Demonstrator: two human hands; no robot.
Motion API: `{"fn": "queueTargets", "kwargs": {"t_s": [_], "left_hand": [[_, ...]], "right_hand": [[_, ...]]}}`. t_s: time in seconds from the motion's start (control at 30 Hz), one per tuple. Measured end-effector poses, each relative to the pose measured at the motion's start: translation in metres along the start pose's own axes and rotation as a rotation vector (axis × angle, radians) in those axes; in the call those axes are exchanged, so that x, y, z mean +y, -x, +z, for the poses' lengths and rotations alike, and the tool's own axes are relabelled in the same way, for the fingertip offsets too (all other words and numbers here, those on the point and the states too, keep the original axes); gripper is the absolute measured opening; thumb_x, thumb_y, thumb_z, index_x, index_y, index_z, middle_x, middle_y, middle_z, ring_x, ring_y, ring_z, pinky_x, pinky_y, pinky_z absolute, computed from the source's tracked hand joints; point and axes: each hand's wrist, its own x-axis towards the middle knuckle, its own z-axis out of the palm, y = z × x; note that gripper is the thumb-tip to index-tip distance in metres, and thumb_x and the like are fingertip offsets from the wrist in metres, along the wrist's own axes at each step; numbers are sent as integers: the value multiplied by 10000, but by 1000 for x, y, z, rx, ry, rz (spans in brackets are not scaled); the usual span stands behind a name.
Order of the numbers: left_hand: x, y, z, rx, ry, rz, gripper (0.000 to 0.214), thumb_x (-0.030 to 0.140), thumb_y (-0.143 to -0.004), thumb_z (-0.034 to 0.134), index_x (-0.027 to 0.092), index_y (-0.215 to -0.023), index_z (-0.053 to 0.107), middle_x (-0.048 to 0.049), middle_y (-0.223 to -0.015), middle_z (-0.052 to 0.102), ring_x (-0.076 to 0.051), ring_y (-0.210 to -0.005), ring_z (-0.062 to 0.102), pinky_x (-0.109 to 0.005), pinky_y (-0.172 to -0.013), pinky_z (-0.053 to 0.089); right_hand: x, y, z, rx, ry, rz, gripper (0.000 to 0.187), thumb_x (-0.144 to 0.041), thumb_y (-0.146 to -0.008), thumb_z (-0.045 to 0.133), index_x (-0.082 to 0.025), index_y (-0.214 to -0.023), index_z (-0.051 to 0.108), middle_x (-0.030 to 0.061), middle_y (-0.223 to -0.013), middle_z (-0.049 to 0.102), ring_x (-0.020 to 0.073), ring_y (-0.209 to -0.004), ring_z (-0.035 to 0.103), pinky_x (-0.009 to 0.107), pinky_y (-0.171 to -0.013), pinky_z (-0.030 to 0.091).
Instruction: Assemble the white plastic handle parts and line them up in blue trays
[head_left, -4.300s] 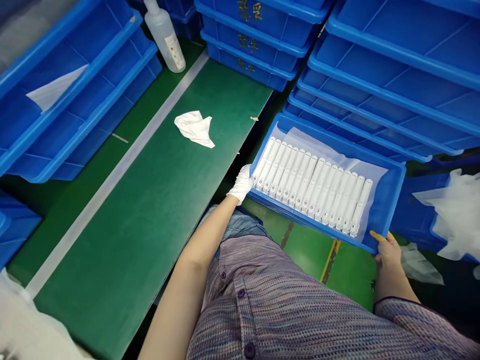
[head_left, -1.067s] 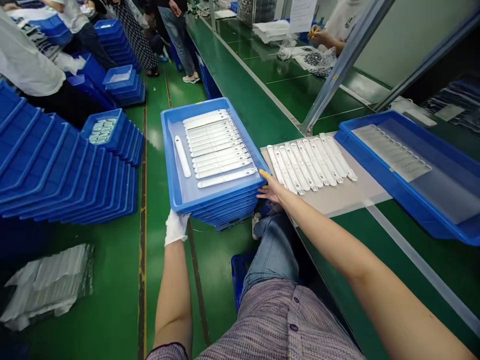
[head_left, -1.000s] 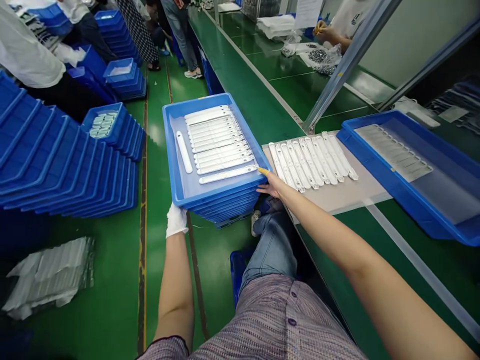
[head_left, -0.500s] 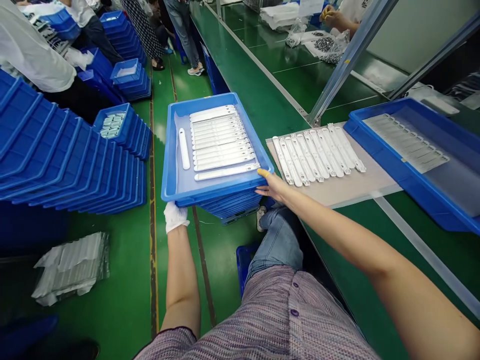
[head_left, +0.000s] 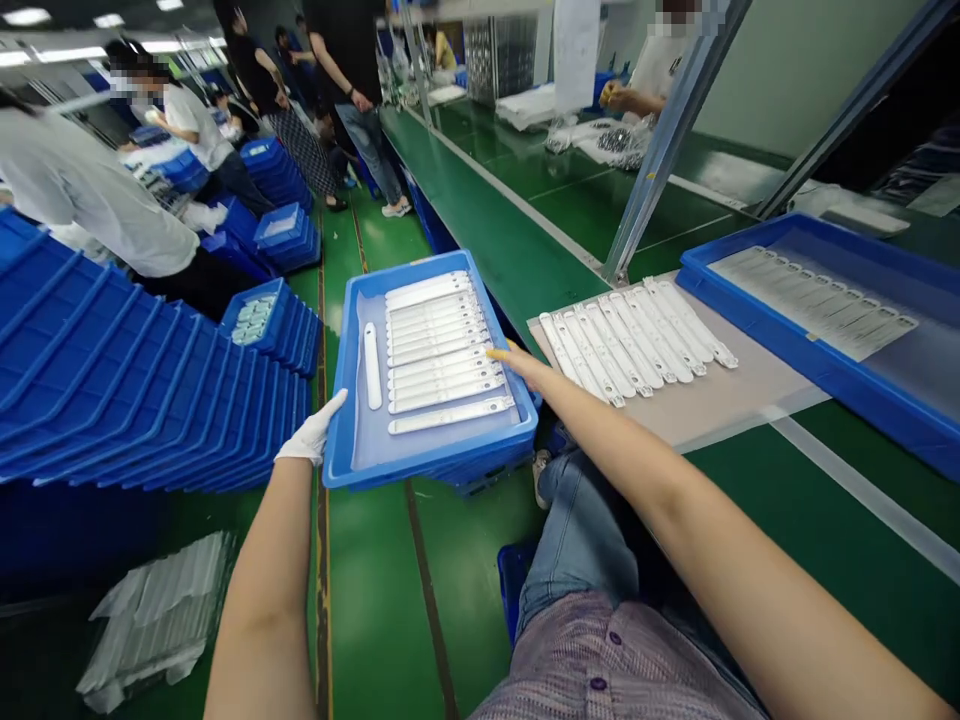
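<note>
A blue tray (head_left: 431,468) holds a row of white plastic strips (head_left: 442,350) and one lone strip (head_left: 371,350) on a clear liner. It sits atop a stack of like trays (head_left: 491,470) on the floor beside my knee. My left hand (head_left: 311,440), in a white glove, presses against the tray's left wall with its fingers running along it. My right hand (head_left: 517,365), bare with a yellow finger cot, grips the tray's right rim. The tray is clasped between both hands.
On the green bench to the right lies a grey sheet (head_left: 720,400) with more white strips (head_left: 637,340), then another blue tray (head_left: 787,345). A slanted metal post (head_left: 660,150) rises behind. Leaning blue trays (head_left: 112,380) and plastic bags (head_left: 150,620) fill the left floor. People stand in the aisle.
Both hands slid from the tray's near corners up along its sides. The tray now appears closer and lower in view as my head lifted.
</note>
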Motion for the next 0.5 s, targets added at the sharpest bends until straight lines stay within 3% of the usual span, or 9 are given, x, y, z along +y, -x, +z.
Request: {"fn": "queueTargets", "kwargs": {"t_s": [0.07,0.17,0.27,0.4,0.5], "left_hand": [[20,-3,14,-7,-24,-19,474,324,-831,762,102,-1245,701,-132,-820,777,-272,-652,738,-404,-666,634],[29,9,25,-17,-48,87,621,115,-693,756,166,-1304,654,-56,-743,757,-228,-519,673,-341,-532,582],[13,33,20,-49,-64,138,671,111,-651,750,188,-1307,629,-39,-727,748,-234,-514,676,-320,-482,555],[-11,64,3,-97,-51,206,712,141,-592,799,239,-1274,620,-41,-843,786,-258,-611,743,-343,-543,607],[-3,89,-3,-107,-114,253,753,203,-483,877,306,-1198,663,-31,-925,811,-318,-739,792,-378,-557,643]], "right_hand": [[-4,-1,8,-5,-19,-47,699,-126,-639,689,-224,-1328,626,40,-1229,753,275,-1172,678,481,-1083,549],[-6,14,8,13,-33,-130,743,-78,-551,611,-222,-1279,651,9,-1110,766,267,-1133,676,462,-1091,541],[-2,42,4,-3,-53,-189,749,-102,-531,603,-226,-1266,668,12,-1075,765,277,-1087,685,454,-1045,566],[14,95,-6,-41,-101,-255,810,-146,-565,681,-260,-1365,628,14,-1247,734,279,-1196,661,456,-1101,530],[28,142,-21,-78,-141,-361,831,-237,-629,823,-278,-1422,579,33,-1430,647,276,-1363,575,444,-1222,414]]}}
